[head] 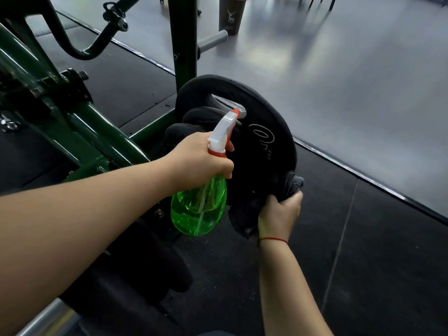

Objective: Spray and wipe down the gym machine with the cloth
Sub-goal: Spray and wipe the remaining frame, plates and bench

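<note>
The gym machine (80, 132) filled the left of the view. Its dark green steel tubes were glossy with paint, bolted at black brackets, and stood on matte black rubber flooring (363, 238). On its near side hung a black weight plate (266, 141), round, thick-rimmed and dull, as if rubber-coated, with a grip slot cut near the top. The spray bottle (198, 209) was a translucent green plastic bulb with a white and orange trigger head. It was held upright just in front of the plate with the nozzle turned towards it, probably so the mist would land on the plate's face. The cloth (294, 183), dark grey, soft and bunched, lay against the plate's lower rim, seemingly ready to wipe once spray fell. The left hand (201, 158) gripped the bottle's neck, fingers curled round it, one apparently on the trigger. The right hand (278, 214) clutched the cloth, fingers wrapped closed over its folds. A thin red thread (274, 238) circled the right wrist.
</note>
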Demonstrator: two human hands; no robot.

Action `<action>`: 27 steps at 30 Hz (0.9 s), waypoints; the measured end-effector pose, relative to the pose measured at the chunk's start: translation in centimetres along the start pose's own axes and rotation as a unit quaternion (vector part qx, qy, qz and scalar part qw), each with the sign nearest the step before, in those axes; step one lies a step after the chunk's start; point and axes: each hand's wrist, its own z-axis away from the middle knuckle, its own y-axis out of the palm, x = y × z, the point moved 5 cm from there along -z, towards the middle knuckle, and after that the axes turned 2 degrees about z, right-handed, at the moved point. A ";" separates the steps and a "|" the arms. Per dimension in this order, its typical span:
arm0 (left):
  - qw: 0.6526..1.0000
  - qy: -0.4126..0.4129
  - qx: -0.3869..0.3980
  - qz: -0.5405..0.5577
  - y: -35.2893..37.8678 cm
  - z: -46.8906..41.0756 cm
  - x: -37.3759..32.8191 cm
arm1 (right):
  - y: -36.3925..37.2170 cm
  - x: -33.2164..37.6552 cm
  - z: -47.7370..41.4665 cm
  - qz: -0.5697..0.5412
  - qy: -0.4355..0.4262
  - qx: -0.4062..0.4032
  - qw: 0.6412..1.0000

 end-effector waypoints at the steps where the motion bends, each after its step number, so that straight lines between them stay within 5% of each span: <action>1: 1.000 -0.001 0.002 0.003 0.0 0.0 0.0 | -0.4 1.0 0.2 -0.008 -0.025 -0.012 1.000; 9: 1.000 -0.004 0.016 0.022 -0.5 0.1 -0.2 | -1.1 6.2 2.1 -0.037 -0.217 -0.054 0.974; 20: 0.997 -0.031 0.064 0.035 -0.3 0.4 -0.1 | -3.9 6.3 0.8 -0.034 -0.210 -0.001 0.977; 27: 0.997 -0.021 0.025 0.075 -1.1 0.9 -1.2 | -2.5 13.5 2.0 0.136 -0.469 0.004 0.873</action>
